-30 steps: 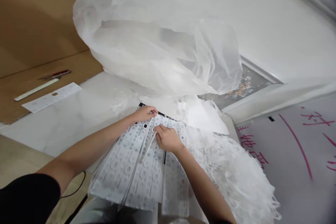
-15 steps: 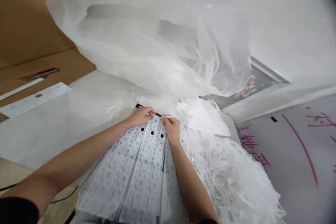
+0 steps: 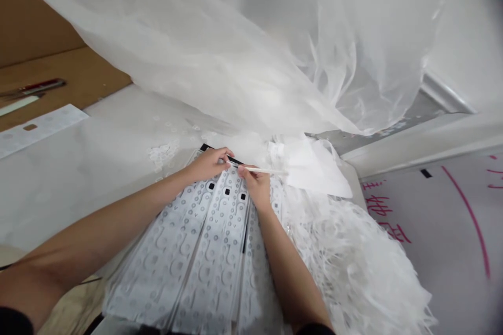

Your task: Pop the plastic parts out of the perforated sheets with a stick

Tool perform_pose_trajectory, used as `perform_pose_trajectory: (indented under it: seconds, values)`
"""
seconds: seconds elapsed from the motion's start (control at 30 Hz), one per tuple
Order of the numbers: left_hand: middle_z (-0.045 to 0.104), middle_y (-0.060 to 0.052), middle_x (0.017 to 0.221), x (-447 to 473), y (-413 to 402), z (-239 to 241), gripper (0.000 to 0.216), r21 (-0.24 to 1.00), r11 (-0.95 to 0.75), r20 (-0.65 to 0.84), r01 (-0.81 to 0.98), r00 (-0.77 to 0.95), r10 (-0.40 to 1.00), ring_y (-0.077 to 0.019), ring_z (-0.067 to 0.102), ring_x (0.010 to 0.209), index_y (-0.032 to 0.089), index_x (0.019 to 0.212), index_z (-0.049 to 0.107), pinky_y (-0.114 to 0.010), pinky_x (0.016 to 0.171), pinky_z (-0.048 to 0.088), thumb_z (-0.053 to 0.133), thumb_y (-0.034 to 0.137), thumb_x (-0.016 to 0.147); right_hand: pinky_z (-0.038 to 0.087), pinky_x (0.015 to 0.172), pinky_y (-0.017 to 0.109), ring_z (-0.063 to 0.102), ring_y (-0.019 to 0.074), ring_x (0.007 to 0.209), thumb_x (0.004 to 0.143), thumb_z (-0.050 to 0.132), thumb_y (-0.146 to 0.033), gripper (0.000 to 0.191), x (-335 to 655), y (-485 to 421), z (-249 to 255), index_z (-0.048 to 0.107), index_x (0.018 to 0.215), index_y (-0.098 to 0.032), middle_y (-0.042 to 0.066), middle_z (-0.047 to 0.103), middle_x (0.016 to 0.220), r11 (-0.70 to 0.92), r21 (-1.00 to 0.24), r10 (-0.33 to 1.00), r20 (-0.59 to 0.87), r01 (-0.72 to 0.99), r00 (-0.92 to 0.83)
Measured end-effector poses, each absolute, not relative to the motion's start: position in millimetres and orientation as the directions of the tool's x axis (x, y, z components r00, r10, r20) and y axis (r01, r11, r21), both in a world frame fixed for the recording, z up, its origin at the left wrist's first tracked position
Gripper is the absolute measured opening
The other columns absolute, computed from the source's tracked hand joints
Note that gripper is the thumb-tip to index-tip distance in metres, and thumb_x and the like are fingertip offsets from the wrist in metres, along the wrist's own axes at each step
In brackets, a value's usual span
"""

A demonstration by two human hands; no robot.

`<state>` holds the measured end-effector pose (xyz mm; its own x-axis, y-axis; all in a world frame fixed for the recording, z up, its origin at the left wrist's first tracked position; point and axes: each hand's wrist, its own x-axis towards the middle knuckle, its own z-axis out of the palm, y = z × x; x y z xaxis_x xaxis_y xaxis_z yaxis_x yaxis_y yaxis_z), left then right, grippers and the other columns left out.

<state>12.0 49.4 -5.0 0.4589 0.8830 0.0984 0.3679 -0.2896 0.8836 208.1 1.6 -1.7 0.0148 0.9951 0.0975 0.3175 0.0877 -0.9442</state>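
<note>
White perforated sheets [image 3: 210, 261], with rows of round and curved cut-outs, lie in stacks side by side in front of me. At their far edge my left hand [image 3: 209, 164] is closed in a pinch; what its fingertips hold, if anything, is too small to name. My right hand [image 3: 257, 187] is just to its right, closed around a thin white stick [image 3: 269, 170] whose tip points at the left fingertips. A black strip [image 3: 236, 160] shows along the sheets' far edge, behind both hands. Small white cut-out bits [image 3: 163, 153] lie beyond my left forearm.
A heap of white shredded strips [image 3: 353, 256] and a white sheet [image 3: 314, 170] lie on the right. Translucent plastic film [image 3: 220, 63] hangs across the far side. At left are a loose perforated strip [image 3: 43, 128] and a red-handled tool [image 3: 41, 85]. A whiteboard [image 3: 440, 220] stands right.
My view has shifted slightly, so the film appears larger and nearer. My two hands stay together at the sheets' far edge, with the white stick still in the right one.
</note>
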Motion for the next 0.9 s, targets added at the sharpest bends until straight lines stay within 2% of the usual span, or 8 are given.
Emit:
perform_pose_trajectory:
  seconds: [0.4, 0.53, 0.63, 0.73, 0.8, 0.9]
  values:
    - [0.072, 0.001, 0.086, 11.1, 48.6, -3.4, 0.033, 0.884, -0.297, 0.105, 0.360, 0.466, 0.879, -0.0154, 0.063, 0.075, 0.020, 0.112, 0.061, -0.025, 0.071, 0.043, 0.057, 0.032, 0.082, 0.044, 0.057, 0.025, 0.057, 0.0144, 0.060, 0.083, 0.064, -0.046, 0.035, 209.2, 0.6, -6.2, 0.074, 0.090, -0.014, 0.002, 0.066, 0.066, 0.093, -0.914, 0.993, 0.111, 0.394, 0.024]
    - [0.070, 0.001, 0.085, 10.7, 47.6, -3.1, 0.033, 0.905, -0.297, 0.117, 0.303, 0.494, 0.861, -0.0151, 0.063, 0.076, 0.019, 0.114, 0.059, -0.025, 0.072, 0.044, 0.056, 0.032, 0.084, 0.047, 0.059, 0.026, 0.060, 0.0152, 0.064, 0.084, 0.064, -0.043, 0.030, 206.7, -0.5, -6.9, 0.075, 0.092, -0.016, 0.004, 0.070, 0.074, 0.171, -0.869, 0.980, 0.200, 0.463, 0.013]
    - [0.070, 0.000, 0.084, 9.9, 46.6, -1.4, 0.034, 0.917, -0.301, 0.135, 0.262, 0.506, 0.852, -0.0152, 0.063, 0.076, 0.019, 0.115, 0.058, -0.025, 0.073, 0.045, 0.057, 0.033, 0.084, 0.052, 0.070, 0.028, 0.065, 0.0159, 0.078, 0.087, 0.062, -0.038, 0.022, 205.8, -1.3, -5.6, 0.075, 0.092, -0.021, 0.005, 0.071, 0.091, 0.324, -0.777, 0.936, 0.348, 0.540, -0.061]
    - [0.070, -0.001, 0.084, 9.7, 45.8, -0.2, 0.035, 0.930, -0.294, 0.150, 0.222, 0.500, 0.853, -0.0157, 0.064, 0.078, 0.018, 0.114, 0.058, -0.025, 0.075, 0.047, 0.059, 0.034, 0.083, 0.053, 0.087, 0.033, 0.065, 0.0180, 0.094, 0.092, 0.057, -0.035, 0.021, 206.9, -1.3, -3.4, 0.074, 0.094, -0.024, 0.006, 0.071, 0.100, 0.451, -0.638, 0.876, 0.450, 0.624, -0.173]
    - [0.070, -0.002, 0.083, 10.0, 45.4, 0.2, 0.036, 0.941, -0.275, 0.149, 0.198, 0.488, 0.860, -0.0162, 0.064, 0.079, 0.018, 0.113, 0.059, -0.026, 0.076, 0.047, 0.060, 0.034, 0.082, 0.051, 0.094, 0.036, 0.064, 0.0190, 0.102, 0.095, 0.052, -0.031, 0.023, 208.0, -1.5, -1.7, 0.072, 0.104, -0.025, 0.005, 0.072, 0.106, 0.512, -0.542, 0.845, 0.457, 0.667, -0.277]
    - [0.070, -0.003, 0.083, 10.6, 45.0, 0.4, 0.036, 0.957, -0.240, 0.138, 0.163, 0.472, 0.871, -0.0164, 0.064, 0.077, 0.017, 0.112, 0.059, -0.027, 0.074, 0.048, 0.061, 0.034, 0.081, 0.051, 0.096, 0.036, 0.062, 0.0191, 0.106, 0.097, 0.045, -0.026, 0.032, 208.9, -2.5, 0.9, 0.062, 0.125, -0.026, 0.004, 0.070, 0.115, 0.589, -0.416, 0.800, 0.425, 0.693, -0.424]
